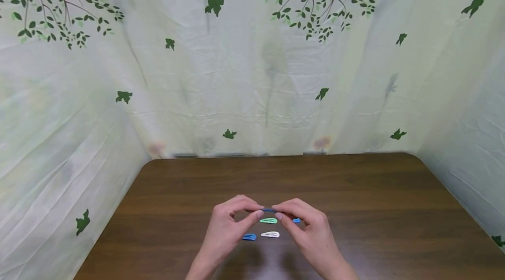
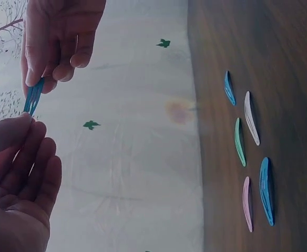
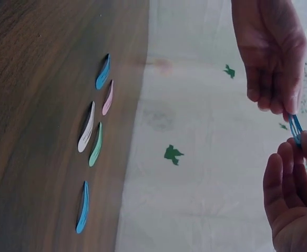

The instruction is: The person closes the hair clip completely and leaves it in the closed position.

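A blue snap hair clip (image 1: 269,210) is held up above the table between both hands. My left hand (image 1: 230,220) pinches one end with thumb and forefinger. The other end is pinched by my right hand (image 1: 305,223). In the left wrist view the slotted face of the same hair clip (image 2: 33,97) shows between the fingertips. Below on the table lie a green hair clip (image 1: 268,220), a white one (image 1: 270,234) and two blue ones, a left one (image 1: 249,237) and a right one (image 1: 296,220). A pink hair clip (image 2: 247,203) is hidden in the head view.
The brown wooden table (image 1: 177,192) spreads out around the hands. Pale curtains (image 1: 236,74) printed with leaves and green birds hang behind it and along both sides.
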Demonstrator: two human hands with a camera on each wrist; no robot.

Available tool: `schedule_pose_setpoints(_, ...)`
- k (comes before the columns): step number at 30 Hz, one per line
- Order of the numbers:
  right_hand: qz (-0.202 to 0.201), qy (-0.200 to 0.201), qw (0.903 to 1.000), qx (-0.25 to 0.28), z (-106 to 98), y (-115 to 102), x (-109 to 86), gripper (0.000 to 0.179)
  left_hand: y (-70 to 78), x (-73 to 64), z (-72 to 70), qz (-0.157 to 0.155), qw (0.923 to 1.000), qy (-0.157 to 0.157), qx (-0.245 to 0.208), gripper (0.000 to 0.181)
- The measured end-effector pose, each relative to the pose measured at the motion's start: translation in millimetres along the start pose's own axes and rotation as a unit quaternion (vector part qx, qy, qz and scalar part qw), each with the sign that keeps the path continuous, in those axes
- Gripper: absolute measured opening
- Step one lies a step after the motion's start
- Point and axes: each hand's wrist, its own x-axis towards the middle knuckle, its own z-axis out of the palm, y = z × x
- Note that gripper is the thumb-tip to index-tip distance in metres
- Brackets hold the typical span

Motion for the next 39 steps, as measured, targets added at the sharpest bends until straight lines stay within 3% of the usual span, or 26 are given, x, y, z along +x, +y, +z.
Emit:
schedule_pose_setpoints(5, -0.001, 0.000, 1.0000, 0.001, 1, 0, -0.2, 0.021, -2.0, 0.0, 0.6, 0.034, 0.9993, 0.015, 0.011, 0.014)
schedule_pose_setpoints(8, 0.002, 0.002, 1.0000, 0.007, 2, 1, -0.1, 0.021, 5.5, 1.1, 0.4, 0.040, 0.9990, 0.018, 0.012, 0.018)
schedule_pose_setpoints(14, 0.017, 0.008, 0.9967, 0.079, 3, 2, 0.2, 0.021, 20.2, 3.4, -0.4, 0.036, 0.9993, 0.011, -0.004, 0.015)
schedule_pose_setpoints(21, 0.042, -0.020, 0.9885, 0.144, 1, 1, 0.5, 0.020, -0.7, 0.3, -2.6, 0.021, 0.9982, -0.029, -0.049, 0.014)
schedule_pose_setpoints(28, 0.050, -0.061, 0.9836, 0.162, -4, 1, 2.0, 0.017, -4.9, 0.0, -4.5, 0.012, 0.9910, -0.081, -0.106, 0.016)
schedule_pose_setpoints(31, 0.074, -0.062, 0.9800, 0.174, -4, 1, 2.0, 0.014, -5.7, 0.3, -4.0, 0.007, 0.9904, -0.081, -0.112, 0.015)
schedule_pose_setpoints(39, 0.194, -0.019, 0.9620, 0.191, -1, -2, 1.9, 0.017, -8.3, 0.0, -1.3, -0.018, 0.9948, -0.053, -0.085, 0.010)
